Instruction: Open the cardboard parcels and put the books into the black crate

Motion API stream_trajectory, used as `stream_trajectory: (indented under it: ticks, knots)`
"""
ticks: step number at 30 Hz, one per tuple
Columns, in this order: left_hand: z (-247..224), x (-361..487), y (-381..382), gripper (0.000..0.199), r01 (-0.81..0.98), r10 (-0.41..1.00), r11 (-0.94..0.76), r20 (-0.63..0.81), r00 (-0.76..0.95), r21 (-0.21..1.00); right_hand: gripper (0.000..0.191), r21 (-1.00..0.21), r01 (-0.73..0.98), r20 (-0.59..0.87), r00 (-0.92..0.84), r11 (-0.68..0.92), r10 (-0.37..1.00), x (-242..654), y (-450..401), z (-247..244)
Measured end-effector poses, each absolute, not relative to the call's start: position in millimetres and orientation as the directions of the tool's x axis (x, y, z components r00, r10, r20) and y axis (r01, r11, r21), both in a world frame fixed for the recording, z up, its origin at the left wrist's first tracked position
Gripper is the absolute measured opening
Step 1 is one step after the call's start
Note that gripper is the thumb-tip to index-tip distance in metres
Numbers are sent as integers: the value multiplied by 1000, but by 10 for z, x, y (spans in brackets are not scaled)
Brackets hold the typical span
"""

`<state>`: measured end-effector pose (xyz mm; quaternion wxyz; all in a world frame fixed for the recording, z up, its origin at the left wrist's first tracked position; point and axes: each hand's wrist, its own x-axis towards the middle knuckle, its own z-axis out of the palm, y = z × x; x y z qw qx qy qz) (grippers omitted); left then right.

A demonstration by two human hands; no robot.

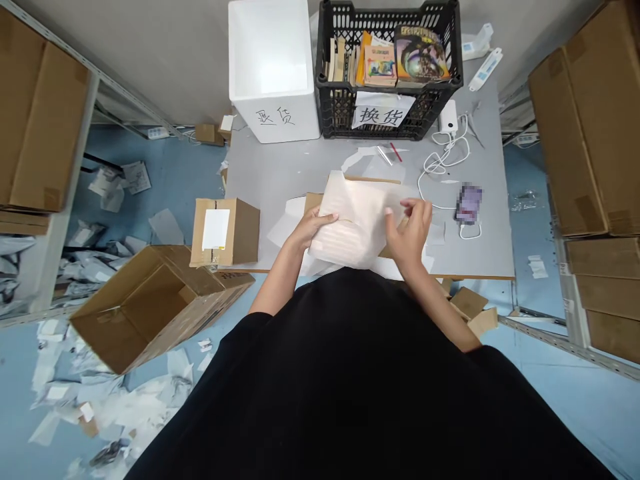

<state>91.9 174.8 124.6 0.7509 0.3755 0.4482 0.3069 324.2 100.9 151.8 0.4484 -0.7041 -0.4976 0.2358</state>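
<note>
A flat package in white, translucent foam-like wrap [345,227] is held above the near edge of the grey table. My left hand [313,229] grips its left side, thumb lying on top and the other fingers underneath. At the right side of the wrap is my right hand [411,230], its thumb apart from the bent fingers. The fingertips are close to the wrap's thin loose edge; whether they touch it I cannot tell. Under the package, pieces of brown cardboard [314,201] and white sheets partly show. What the wrap encloses is hidden.
A white bin [275,120] and a black crate of books [390,127] stand at the back. A small carton [245,230] sits left, above a large open box [150,307]. A cabled phone [469,203] lies right. Packaging litters the floor left; shelves flank both sides.
</note>
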Motion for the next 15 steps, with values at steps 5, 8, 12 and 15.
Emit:
stream_trajectory:
  ticks: [5, 8, 12, 15]
  knots:
    - [1233, 810, 1513, 61, -197, 821, 540, -461, 336, 818, 57, -956, 23, -279, 239, -293, 930, 2859, 623, 1426]
    - [1167, 824, 1355, 59, -229, 801, 573, -479, 359, 787, 58, -918, -194, -368, 88, -347, 926, 2708, 614, 1455]
    - [1066, 842, 1128, 54, -252, 809, 571, -482, 336, 782, 59, -878, -308, -404, 65, -367, 912, 2614, 582, 1403]
    - [1031, 779, 941, 59, -233, 810, 567, -484, 331, 790, 53, -821, -366, -471, -2, -439, 882, 2579, 487, 1277]
